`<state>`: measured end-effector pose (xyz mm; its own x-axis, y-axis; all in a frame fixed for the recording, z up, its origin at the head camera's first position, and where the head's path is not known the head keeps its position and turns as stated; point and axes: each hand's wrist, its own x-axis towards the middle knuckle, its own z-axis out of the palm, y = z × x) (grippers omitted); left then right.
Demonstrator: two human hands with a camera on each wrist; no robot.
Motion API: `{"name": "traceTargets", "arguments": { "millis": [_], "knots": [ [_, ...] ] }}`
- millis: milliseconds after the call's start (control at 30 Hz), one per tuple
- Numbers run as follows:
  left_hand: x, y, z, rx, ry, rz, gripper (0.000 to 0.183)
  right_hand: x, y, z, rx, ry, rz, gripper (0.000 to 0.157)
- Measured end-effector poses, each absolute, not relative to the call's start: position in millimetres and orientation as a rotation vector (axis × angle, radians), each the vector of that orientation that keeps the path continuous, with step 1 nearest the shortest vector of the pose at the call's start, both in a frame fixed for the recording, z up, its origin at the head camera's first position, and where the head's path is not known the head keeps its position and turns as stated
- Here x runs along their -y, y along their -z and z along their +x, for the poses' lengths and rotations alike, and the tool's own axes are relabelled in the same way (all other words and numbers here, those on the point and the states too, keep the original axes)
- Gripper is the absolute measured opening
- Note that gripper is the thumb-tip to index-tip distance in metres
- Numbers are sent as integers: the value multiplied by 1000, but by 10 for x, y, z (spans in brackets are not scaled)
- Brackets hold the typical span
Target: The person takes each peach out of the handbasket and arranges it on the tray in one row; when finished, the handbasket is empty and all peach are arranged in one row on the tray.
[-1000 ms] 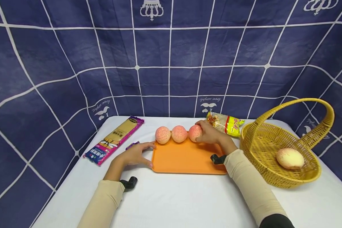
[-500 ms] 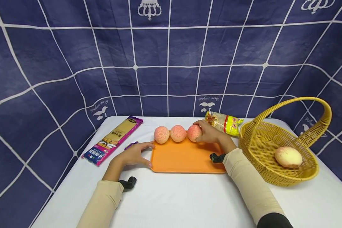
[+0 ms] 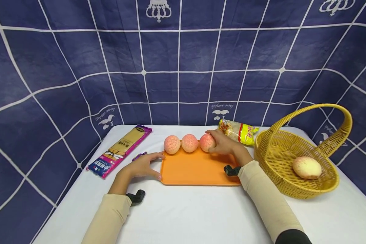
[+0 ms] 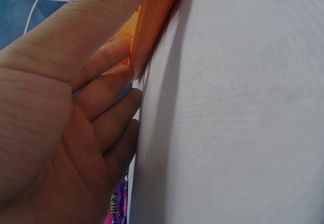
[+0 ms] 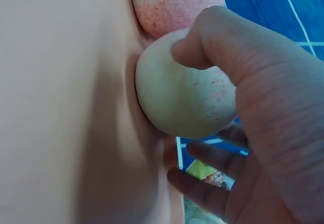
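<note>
Three pink speckled peaches stand in a row along the back of an orange tray (image 3: pixel 198 171): a left peach (image 3: pixel 172 144), a middle peach (image 3: pixel 189 143) and a right peach (image 3: pixel 207 142). My right hand (image 3: pixel 224 143) holds the right peach, thumb on its near side and fingers around the far side. In the right wrist view the thumb presses the pale side of this peach (image 5: pixel 177 92), close beside another peach (image 5: pixel 177 6). My left hand (image 3: pixel 143 166) rests at the tray's left edge, thumb and fingers spread. In the left wrist view its fingertips are right at the tray's rim (image 4: pixel 154 21).
A yellow wicker basket (image 3: pixel 271 169) with a tall handle stands on the right and holds a pale peach-like fruit (image 3: pixel 307 167). A yellow-and-clear food bag (image 3: pixel 238 132) lies behind the tray. A long purple-and-gold packet (image 3: pixel 120 150) lies left, with a small purple wrapper (image 3: pixel 139 156) near my left hand.
The whole view has shifted slightly, with everything a little further left in it. Both hands keep their places at the tray and the right peach.
</note>
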<state>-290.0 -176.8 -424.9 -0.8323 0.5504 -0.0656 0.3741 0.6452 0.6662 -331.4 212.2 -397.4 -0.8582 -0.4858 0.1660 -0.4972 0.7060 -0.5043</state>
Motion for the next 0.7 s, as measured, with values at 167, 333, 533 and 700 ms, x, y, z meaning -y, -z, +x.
{"name": "traceTargets", "arguments": {
  "millis": [167, 333, 533, 700],
  "knots": [
    [1753, 4266, -2906, -2598, -977, 709, 78, -2128, 3875, -3139, 2938, -657, 779, 99],
    [1757, 4266, -2904, -2589, -994, 697, 78, -2147, 3660, -2805, 2981, -502, 914, 75],
    [1788, 4256, -2896, -2582, -1010, 677, 78, -2358, 3463, -2312, 3138, -618, 1057, 59],
    [1779, 4238, -2902, -2563, -1024, 680, 80, -2713, 3360, -1945, 3167, -757, 1010, 51]
  ]
}}
